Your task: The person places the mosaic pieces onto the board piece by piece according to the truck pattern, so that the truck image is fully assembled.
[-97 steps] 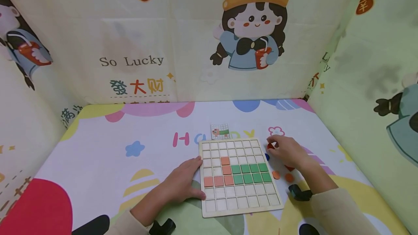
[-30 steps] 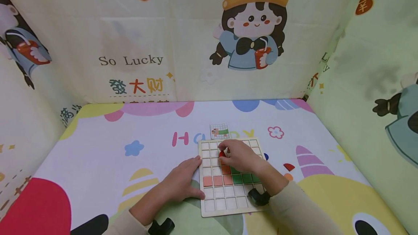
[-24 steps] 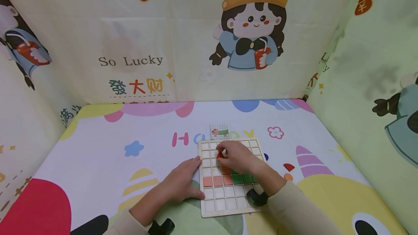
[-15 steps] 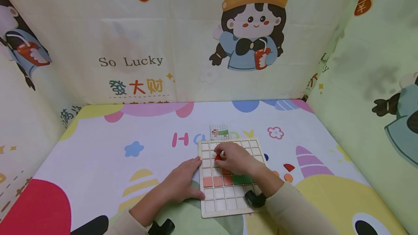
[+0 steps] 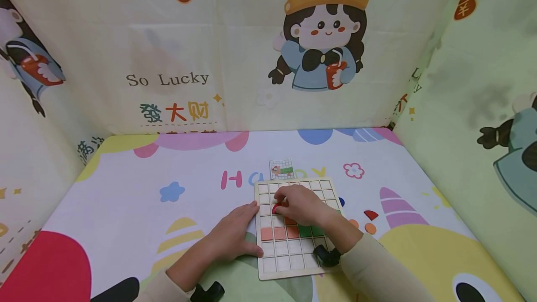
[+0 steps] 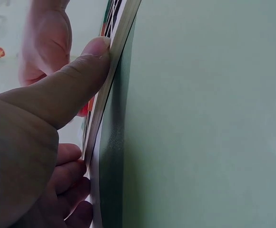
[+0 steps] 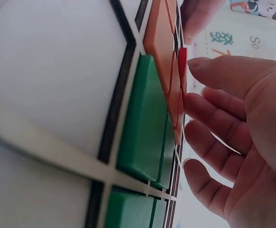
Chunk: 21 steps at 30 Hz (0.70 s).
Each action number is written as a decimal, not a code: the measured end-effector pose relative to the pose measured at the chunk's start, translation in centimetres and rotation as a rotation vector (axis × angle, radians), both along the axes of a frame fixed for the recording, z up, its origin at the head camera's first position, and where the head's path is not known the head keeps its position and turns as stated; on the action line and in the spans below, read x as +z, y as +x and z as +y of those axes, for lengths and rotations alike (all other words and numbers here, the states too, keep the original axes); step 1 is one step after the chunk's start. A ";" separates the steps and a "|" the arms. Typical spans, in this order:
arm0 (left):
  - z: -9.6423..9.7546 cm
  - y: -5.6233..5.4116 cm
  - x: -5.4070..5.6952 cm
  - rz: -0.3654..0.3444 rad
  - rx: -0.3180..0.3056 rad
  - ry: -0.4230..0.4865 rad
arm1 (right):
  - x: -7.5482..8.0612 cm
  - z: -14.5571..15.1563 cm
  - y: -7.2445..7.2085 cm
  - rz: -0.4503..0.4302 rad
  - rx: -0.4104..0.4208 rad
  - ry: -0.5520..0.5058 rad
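A wooden grid board (image 5: pixel 268 275) lies on the table, with salmon tiles (image 5: pixel 279 233) and green tiles (image 5: pixel 317 230) in several of its cells. My right hand (image 5: pixel 304 205) is over the board's left-middle part, pinching a small red tile (image 5: pixel 275 209) at thumb and fingertips. The right wrist view shows that red tile (image 7: pixel 182 64) standing low at the board, beyond the salmon tiles (image 7: pixel 159 45). The hand hides some of the cells. Along the board's left edge rests my left hand (image 5: pixel 230 232), thumb (image 6: pixel 76 78) against the frame and fingers extended farther up.
A small picture card (image 5: pixel 282 169) lies just beyond the board. To the right are a red fan-shaped piece (image 5: pixel 371 215), orange discs (image 5: pixel 370 228) and a partly hidden blue piece (image 5: pixel 341 202). Printed cloth walls (image 5: pixel 243 59) enclose the table's back and sides.
My right hand has picked up the red tile right of the board, carried it left over the grid, and moved it slightly left and nearer. The left hand stays put.
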<state>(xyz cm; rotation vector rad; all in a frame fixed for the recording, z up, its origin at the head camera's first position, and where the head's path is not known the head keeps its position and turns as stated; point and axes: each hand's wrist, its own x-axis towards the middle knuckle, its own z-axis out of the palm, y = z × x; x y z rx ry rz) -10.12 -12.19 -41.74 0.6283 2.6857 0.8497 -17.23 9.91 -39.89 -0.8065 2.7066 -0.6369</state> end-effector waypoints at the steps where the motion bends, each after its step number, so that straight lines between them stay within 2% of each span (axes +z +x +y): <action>1: 0.0 0.0 0.0 0.001 -0.001 0.000 | 0.0 0.0 0.0 0.000 0.000 0.001; 15: 0.0 0.0 -0.1 -0.004 0.006 0.003 | 0.1 -0.1 0.1 -0.007 -0.014 0.027; 21: 0.0 -0.1 -0.2 -0.012 0.012 -0.006 | 0.2 -0.1 0.0 0.021 0.010 0.050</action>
